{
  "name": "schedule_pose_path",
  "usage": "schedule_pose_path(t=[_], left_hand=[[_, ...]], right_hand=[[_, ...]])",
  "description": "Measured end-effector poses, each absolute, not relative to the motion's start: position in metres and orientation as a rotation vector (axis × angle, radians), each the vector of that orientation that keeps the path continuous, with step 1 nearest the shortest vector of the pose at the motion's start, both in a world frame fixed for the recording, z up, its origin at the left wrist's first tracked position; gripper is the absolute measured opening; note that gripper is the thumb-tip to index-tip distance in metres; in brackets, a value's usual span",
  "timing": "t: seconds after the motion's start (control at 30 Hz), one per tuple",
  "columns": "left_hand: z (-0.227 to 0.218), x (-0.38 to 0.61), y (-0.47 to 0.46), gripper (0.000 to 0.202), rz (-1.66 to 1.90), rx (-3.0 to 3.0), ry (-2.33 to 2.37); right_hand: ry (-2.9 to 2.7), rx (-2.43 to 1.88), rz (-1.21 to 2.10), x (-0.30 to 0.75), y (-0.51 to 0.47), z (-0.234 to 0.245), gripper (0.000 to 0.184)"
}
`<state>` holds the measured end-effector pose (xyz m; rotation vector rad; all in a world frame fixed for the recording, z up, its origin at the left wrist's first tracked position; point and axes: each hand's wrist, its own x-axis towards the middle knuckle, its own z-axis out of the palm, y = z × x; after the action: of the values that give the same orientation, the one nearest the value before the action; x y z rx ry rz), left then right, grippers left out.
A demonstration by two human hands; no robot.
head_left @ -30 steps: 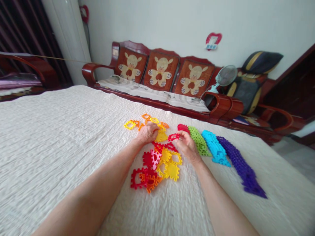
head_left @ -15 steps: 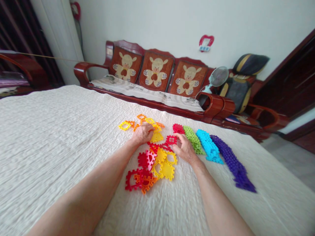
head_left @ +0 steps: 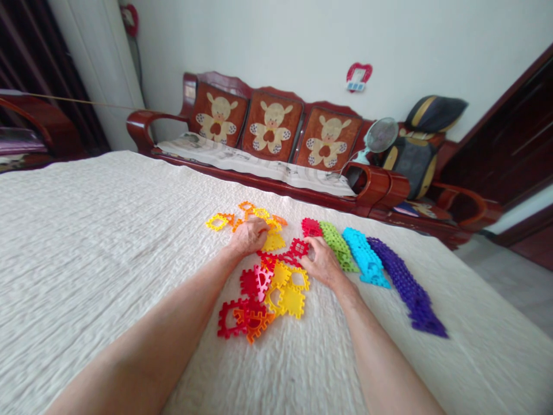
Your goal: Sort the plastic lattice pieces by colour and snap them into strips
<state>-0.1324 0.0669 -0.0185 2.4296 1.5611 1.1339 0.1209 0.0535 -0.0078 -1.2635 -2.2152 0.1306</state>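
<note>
My right hand (head_left: 322, 262) pinches a red toothed plastic tile with a window pattern (head_left: 299, 248) between thumb and fingers, at the right edge of a loose pile. Farther left, my left hand (head_left: 249, 236) is closed with its fingers curled down among yellow and orange tiles; what they grip, if anything, is hidden. A solid yellow tile (head_left: 273, 242) lies just beside its fingertips. Nearer to me are more yellow tiles (head_left: 292, 301), red tiles (head_left: 248, 282), a pink tile (head_left: 263, 279) and an orange tile (head_left: 259, 328), overlapping one another.
Right of the pile, tiles stand in slanting rows by colour: a short red row (head_left: 311, 226), a green row (head_left: 337, 245), a blue row (head_left: 366, 257) and a long purple row (head_left: 406, 285). All rest on a white quilted cover (head_left: 108, 230). A wooden sofa (head_left: 242, 170) stands behind.
Both hands stay nearly where they were. The red window tile in my right hand has tilted slightly. The whole view has shifted a little.
</note>
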Motion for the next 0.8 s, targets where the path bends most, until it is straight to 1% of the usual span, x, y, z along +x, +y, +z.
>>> schedule_pose_path(t=[0.3, 0.57, 0.7, 0.8], left_hand=[[-0.0183, -0.1324, 0.0666, 0.026, 1.115, 2.432, 1.582], [-0.0219, -0.1333, 0.0691, 0.026, 1.129, 2.469, 1.615], [-0.0218, -0.1336, 0.0703, 0.026, 1.182, 2.378, 1.666], [-0.0216, -0.1345, 0.0711, 0.025, 1.221, 2.338, 1.665]], right_hand=[[-2.283, -1.277, 0.153, 0.1177, 0.0509, -0.0067, 0.055], [-2.285, -1.217, 0.138, 0.1182, 0.0553, -0.0098, 0.043], [-2.279, -1.221, 0.158, 0.1186, 0.056, -0.0087, 0.041], [-2.239, -1.2, 0.191, 0.1181, 0.0558, -0.0077, 0.043]])
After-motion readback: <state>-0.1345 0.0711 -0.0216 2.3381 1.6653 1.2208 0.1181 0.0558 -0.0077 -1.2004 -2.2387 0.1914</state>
